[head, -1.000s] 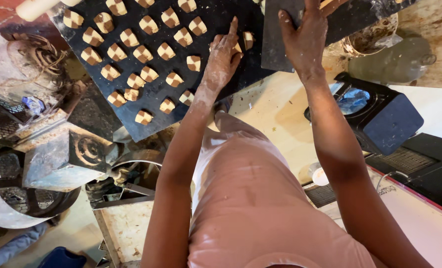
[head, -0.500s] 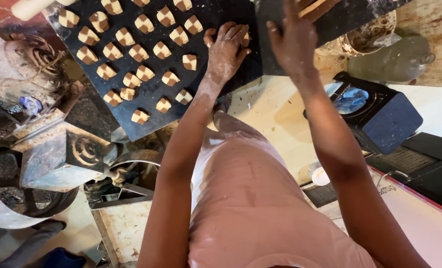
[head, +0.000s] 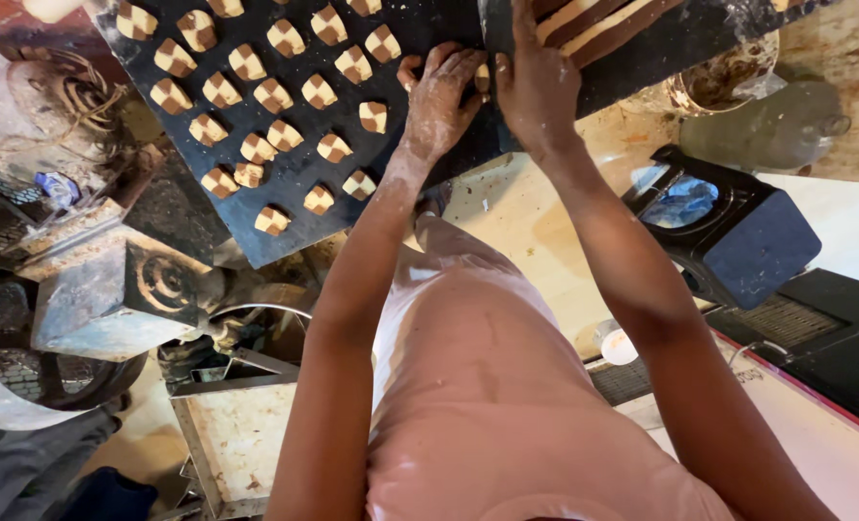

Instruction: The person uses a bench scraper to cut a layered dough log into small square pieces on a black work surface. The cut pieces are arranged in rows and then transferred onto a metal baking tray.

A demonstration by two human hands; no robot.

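Observation:
A black baking tray (head: 285, 183) at the upper left holds several small checkered brown-and-cream cookie pieces (head: 273, 95) in rows. My left hand (head: 439, 92), dusted with flour, rests at the tray's right edge with fingers curled around a small dough piece (head: 484, 77). My right hand (head: 536, 82) presses against the same piece from the right. Beyond my right hand lies a striped brown-and-cream dough log (head: 598, 21) on a second black board (head: 661, 48).
A dark blue boxy appliance (head: 729, 227) sits at the right on the cream counter (head: 526, 222). A dirty bowl (head: 724, 82) and a grey bottle (head: 772, 121) stand at upper right. Metal machinery (head: 111, 289) and a metal frame (head: 227, 434) crowd the lower left.
Both hands have come together at the gap between tray and board. My right hand dropped from the board toward my left, and both now pinch one small piece.

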